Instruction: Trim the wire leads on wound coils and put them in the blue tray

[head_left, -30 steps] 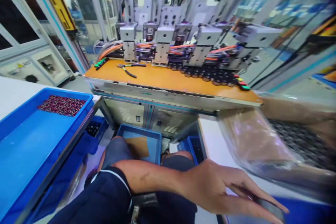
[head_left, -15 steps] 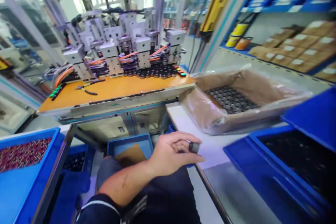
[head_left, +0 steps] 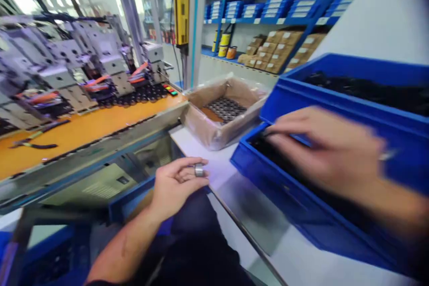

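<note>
My left hand (head_left: pixel 177 183) is closed on a small metal cylinder (head_left: pixel 199 170), held between the fingers above the edge of the white table. On the right, my right hand (head_left: pixel 321 147) is blurred by motion over the lower blue bin (head_left: pixel 284 190), which has dark contents. Its thumb and fingers come together at the bin's near left corner. Something small and dark shows at those fingertips, too smeared to name.
An upper blue bin (head_left: pixel 351 103) of black parts stands behind my right hand. A plastic-lined carton (head_left: pixel 214 132) holds rows of metal parts. To the left, pliers (head_left: pixel 36 138) lie on the orange bench (head_left: pixel 87 129) before a machine with several clamping units (head_left: pixel 114 69).
The view has swung to the right. My right hand has come into view over the lower blue bin. My left hand still holds the metal cylinder.
</note>
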